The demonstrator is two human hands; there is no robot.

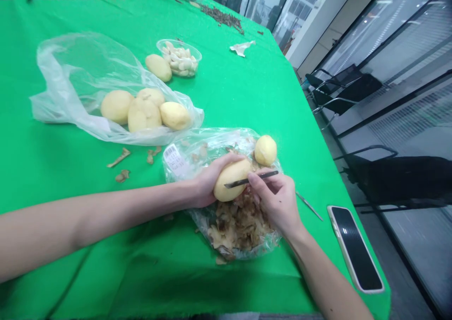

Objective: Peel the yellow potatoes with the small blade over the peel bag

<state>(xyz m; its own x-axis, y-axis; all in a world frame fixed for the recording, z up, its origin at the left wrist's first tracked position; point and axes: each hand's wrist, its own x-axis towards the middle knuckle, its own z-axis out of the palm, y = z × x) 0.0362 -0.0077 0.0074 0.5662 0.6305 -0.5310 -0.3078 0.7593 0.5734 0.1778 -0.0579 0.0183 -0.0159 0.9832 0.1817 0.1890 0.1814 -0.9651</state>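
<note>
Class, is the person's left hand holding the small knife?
No, the left hand grips a yellow potato, while the right hand holds the knife.

Our bench (pixel 226 98) is draped in green cloth (pixel 106 282). On it we have a clear plastic bag (pixel 67 98) of peeled potatoes, a second bag (pixel 212 143) heaped with peelings, a lone potato (pixel 158 68), a plastic tub (pixel 179 58) of pale pieces, peel scraps (pixel 122 157), a thin metal tool (pixel 309 205) and a phone (pixel 355 248).

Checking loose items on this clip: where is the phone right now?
In the head view, the phone lies face-up near the right edge of the green tablecloth, to the right of the right hand.
</note>
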